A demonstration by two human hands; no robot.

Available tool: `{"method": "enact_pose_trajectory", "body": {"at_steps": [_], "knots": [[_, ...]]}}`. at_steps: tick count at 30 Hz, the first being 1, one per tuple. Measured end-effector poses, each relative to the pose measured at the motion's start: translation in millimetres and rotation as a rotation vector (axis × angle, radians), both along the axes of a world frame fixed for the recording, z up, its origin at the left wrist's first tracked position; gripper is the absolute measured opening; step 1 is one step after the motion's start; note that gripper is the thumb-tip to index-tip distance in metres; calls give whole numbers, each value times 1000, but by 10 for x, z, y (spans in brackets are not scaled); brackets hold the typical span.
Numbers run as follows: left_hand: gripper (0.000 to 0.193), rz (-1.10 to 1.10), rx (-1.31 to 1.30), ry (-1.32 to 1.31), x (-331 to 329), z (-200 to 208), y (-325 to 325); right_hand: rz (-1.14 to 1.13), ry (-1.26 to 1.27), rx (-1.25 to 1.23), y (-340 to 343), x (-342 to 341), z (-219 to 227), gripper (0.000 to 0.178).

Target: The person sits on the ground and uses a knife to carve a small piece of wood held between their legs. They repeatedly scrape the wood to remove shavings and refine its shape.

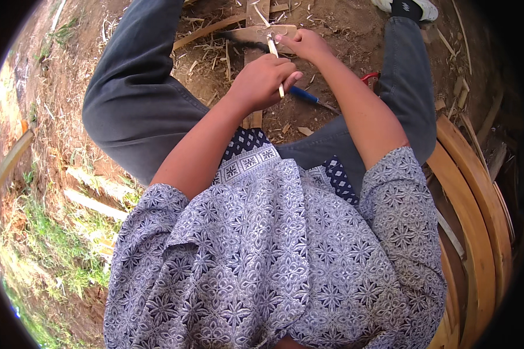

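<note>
My left hand point(266, 80) is closed around a slim, pale wooden stick point(272, 46). The stick's lower end pokes out below the fingers. At the far end of the stick my right hand point(307, 45) is closed, with a fingertip close to the wood; whatever lies inside its grip is hidden. Both hands are over or beside a flat wooden board point(247, 34) on the ground, with thin curled shavings on it. A tool with a blue handle point(304, 94) and a thin metal shaft lies just below the hands.
My legs are bent to both sides of the work. Wood chips and strips point(209, 30) litter the soil. Something red point(369, 77) shows beside the right leg. Curved wooden pieces point(470, 215) lie at the right, and a curved bar point(6, 163) stands at the left.
</note>
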State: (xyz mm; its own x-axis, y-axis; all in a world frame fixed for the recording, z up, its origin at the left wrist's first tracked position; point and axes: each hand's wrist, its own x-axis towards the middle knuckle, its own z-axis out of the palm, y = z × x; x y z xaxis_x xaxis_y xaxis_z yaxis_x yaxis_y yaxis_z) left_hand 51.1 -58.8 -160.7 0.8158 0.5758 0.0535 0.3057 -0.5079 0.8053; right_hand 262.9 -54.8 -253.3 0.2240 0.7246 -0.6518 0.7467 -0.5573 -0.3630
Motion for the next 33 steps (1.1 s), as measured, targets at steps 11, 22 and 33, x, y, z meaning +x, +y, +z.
{"method": "enact_pose_trajectory", "body": {"at_steps": [11,22,33], "knots": [[28,25,18,-17,14,-94,-5,45,-14,-115,-71,12,460,72],[26,54,21,-39,12,-34,8,-15,-46,-57,-82,-111,371,74],[29,-7,22,6,21,17,8,-55,-91,-221,231,-169,127,68]]}}
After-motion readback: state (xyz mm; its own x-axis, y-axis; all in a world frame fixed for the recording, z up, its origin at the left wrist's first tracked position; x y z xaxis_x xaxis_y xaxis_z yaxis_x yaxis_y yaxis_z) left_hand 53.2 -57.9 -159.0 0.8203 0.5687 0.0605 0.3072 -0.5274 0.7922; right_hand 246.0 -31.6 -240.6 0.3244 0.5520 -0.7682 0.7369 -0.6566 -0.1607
